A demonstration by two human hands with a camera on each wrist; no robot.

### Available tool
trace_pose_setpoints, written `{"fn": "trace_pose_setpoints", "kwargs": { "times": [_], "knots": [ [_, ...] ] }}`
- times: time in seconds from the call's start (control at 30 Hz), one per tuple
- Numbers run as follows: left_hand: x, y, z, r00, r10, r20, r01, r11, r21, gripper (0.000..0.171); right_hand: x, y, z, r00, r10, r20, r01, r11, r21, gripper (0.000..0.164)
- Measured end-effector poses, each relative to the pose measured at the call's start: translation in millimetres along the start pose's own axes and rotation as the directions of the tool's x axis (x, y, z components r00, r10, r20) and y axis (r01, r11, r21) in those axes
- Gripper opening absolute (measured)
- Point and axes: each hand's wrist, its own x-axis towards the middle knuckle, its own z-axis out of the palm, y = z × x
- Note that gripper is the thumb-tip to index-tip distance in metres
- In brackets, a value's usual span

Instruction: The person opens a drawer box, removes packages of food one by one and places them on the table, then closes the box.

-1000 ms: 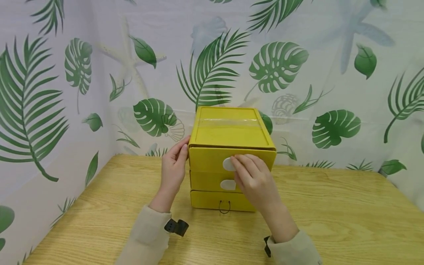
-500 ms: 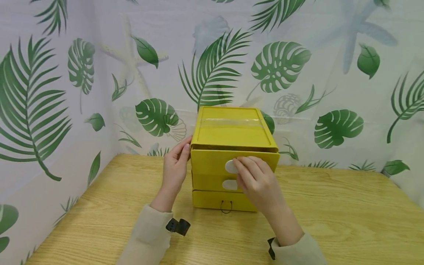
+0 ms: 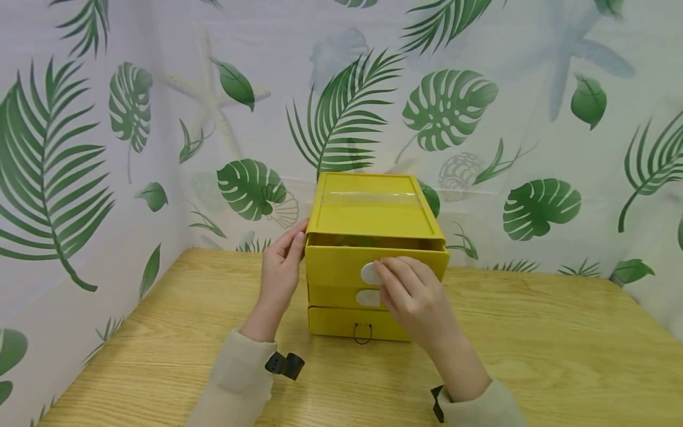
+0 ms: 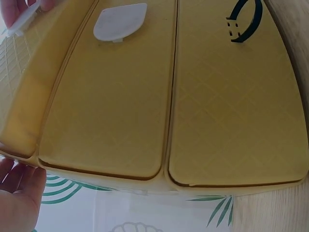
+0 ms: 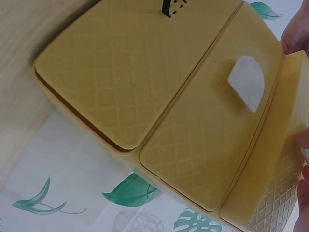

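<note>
A yellow three-drawer cabinet [image 3: 373,216] stands on the table, its top drawer [image 3: 333,265] pulled partly out. My right hand [image 3: 424,305] pinches the white handle [image 3: 369,273] of that drawer between thumb and fingers. With fingers fairly straight, my left hand [image 3: 280,274] rests against the cabinet's left side near the top; the left wrist view shows its fingertips [image 4: 34,183] touching the side edge. The middle drawer [image 4: 106,106] has a white handle [image 4: 120,21] and is closed. A dark loop [image 3: 363,334] hangs on the closed bottom drawer [image 3: 325,320]. The top drawer's contents are hidden.
The wood-grain table [image 3: 549,338] extends to both sides and in front of the cabinet. A leaf-patterned sheet [image 3: 341,118] hangs behind and along the left. Clear tape [image 3: 373,197] crosses the cabinet top.
The top drawer has slid outward toward me, widening the dark gap above its front. My right hand has moved slightly down and closer with the handle. The left hand keeps its place.
</note>
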Motion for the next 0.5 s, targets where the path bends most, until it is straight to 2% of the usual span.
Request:
{"fn": "trace_pose_setpoints", "kwargs": {
  "times": [0.03, 0.07, 0.23, 0.27, 0.3, 0.33, 0.43, 0.5],
  "knots": [
    [-2.4, 20.4, 3.1, 1.0, -0.025, 0.005, 0.025, 1.0, -0.006, 0.032, 0, 0, -1, 1.0, 0.002, 0.001, -0.002, 1.0, 0.003, 0.022],
    [-3.6, 30.8, 4.2, 0.999, -0.037, 0.009, 0.037, 0.999, -0.012, 0.032, 0, -1, -1, 1.0, 0.002, -0.001, -0.002, 1.0, 0.004, 0.022],
    [-11.2, 107.7, 15.2, 0.995, -0.098, 0.013, 0.099, 0.994, -0.055, 0.032, 0, -3, -3, 1.0, 0.0, -0.016, 0.0, 1.0, 0.008, 0.022],
    [-11.4, 113.7, 16.2, 0.995, -0.098, 0.009, 0.098, 0.994, -0.048, 0.032, 0, -4, -4, 1.0, -0.002, -0.019, 0.002, 1.0, 0.006, 0.022],
    [-12.9, 129.0, 18.8, 0.994, -0.109, 0.003, 0.109, 0.993, -0.044, 0.032, 0, -4, -5, 1.0, -0.004, -0.02, 0.004, 1.0, 0.005, 0.022],
    [-14.0, 136.8, 20.0, 0.995, -0.102, -0.001, 0.101, 0.994, -0.036, 0.032, 0, -4, -5, 1.0, -0.004, -0.021, 0.004, 1.0, 0.005, 0.022],
    [-16.1, 166.9, 24.5, 0.991, -0.134, -0.016, 0.134, 0.991, -0.002, 0.033, 1, -5, -7, 1.0, -0.005, -0.023, 0.005, 1.0, 0.006, 0.022],
    [-16.2, 169.3, 24.2, 0.992, -0.125, -0.014, 0.125, 0.992, 0.001, 0.033, 1, -6, -8, 1.0, -0.006, -0.026, 0.006, 1.0, 0.009, 0.021]
  ]
}}
